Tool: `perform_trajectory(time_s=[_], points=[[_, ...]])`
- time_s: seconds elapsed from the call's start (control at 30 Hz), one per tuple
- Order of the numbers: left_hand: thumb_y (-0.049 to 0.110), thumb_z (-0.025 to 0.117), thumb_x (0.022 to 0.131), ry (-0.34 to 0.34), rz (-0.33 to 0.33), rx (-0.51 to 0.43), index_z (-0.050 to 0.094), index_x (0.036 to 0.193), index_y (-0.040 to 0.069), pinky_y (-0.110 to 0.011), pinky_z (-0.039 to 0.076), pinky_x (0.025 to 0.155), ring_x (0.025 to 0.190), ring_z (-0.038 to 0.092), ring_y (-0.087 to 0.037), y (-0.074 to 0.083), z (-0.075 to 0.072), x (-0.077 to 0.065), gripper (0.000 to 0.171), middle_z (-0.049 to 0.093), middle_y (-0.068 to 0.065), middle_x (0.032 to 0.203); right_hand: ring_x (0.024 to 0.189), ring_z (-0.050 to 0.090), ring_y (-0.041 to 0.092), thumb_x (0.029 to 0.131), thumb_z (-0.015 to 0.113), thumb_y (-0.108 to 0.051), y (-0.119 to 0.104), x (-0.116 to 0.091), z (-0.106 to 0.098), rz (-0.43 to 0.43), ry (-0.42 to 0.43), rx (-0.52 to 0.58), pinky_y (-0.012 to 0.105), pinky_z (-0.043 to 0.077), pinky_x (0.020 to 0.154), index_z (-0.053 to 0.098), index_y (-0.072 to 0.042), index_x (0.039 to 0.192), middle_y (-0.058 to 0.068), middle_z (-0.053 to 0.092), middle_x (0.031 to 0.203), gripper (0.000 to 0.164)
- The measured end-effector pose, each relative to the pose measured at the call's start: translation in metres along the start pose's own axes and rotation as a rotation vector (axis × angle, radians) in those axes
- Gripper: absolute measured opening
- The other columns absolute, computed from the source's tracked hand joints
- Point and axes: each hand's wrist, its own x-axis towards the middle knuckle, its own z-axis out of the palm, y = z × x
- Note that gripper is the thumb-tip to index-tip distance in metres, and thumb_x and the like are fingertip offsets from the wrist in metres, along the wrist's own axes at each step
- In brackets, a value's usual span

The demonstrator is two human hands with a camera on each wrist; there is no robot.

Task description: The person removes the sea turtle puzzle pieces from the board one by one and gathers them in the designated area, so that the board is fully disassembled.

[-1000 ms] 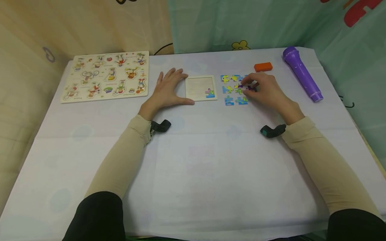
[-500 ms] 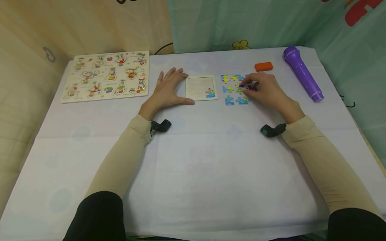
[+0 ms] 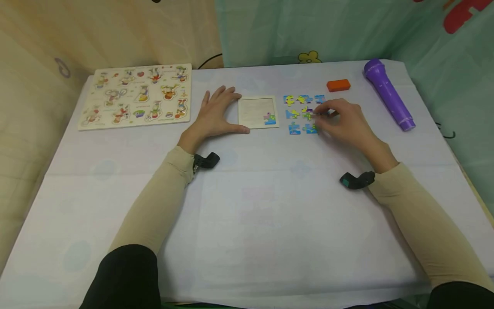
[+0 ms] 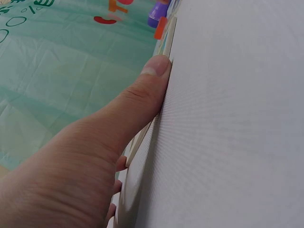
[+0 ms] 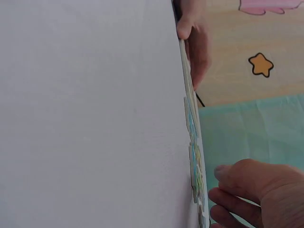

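A square wooden puzzle tray (image 3: pixel 251 112) lies flat at the middle of the table, with one pink, green and blue jigsaw piece (image 3: pixel 270 119) in its lower right corner. My left hand (image 3: pixel 214 113) spreads around the tray's left side, its thumb by the near edge and fingers by the far edge. To the right of the tray, several loose jigsaw pieces (image 3: pixel 294 129) lie in rough rows. Over the right end of these rows is my right hand (image 3: pixel 343 119), fingers loosely bent and thumb apart from them. In the right wrist view, no piece shows between those fingers.
A large wooden picture board (image 3: pixel 135 98) lies at the back left. An orange block (image 3: pixel 338 85) and a purple microphone-shaped tube (image 3: pixel 389 94) are at the back right. Curtains (image 3: pixel 316 32) hang behind the white-covered table (image 3: pixel 254 223).
My right hand has drawn back a little to the right and toward me, uncovering pieces at the right of the rows. The left hand stays by the tray.
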Motion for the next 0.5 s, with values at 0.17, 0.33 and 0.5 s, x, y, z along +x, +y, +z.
perform_trajectory(time_s=[0.17,0.33,0.5], points=[[0.071,0.085,0.074,-0.001,-0.005,0.004,0.04,0.161,0.021,-0.052,-0.013,0.131,0.166,0.001,-0.023,0.001,-0.001,0.001,0.11,0.019,-0.002,0.177,0.112,0.065,0.026,0.091,0.083,-0.009,-0.002,-0.016,0.002,0.011,-0.045,0.055,0.02,0.046,0.096,0.07,-0.006,0.127,0.009,0.074,0.125,0.038],[0.07,0.085,0.075,-0.008,-0.002,-0.002,0.04,0.162,0.021,-0.052,-0.013,0.131,0.166,0.001,-0.024,0.002,0.0,0.002,0.11,0.018,-0.003,0.177,0.112,0.067,0.027,0.091,0.083,-0.006,0.001,-0.019,0.004,0.005,-0.05,0.056,0.017,0.046,0.095,0.071,-0.006,0.125,0.009,0.075,0.123,0.036],[0.069,0.085,0.075,-0.008,0.0,-0.002,0.04,0.162,0.021,-0.052,-0.013,0.131,0.166,0.001,-0.023,0.002,0.001,0.002,0.109,0.019,-0.003,0.177,0.109,0.068,0.027,0.091,0.082,-0.005,0.003,-0.019,0.004,0.009,-0.044,0.049,0.018,0.047,0.095,0.072,-0.007,0.123,0.009,0.075,0.12,0.033]])
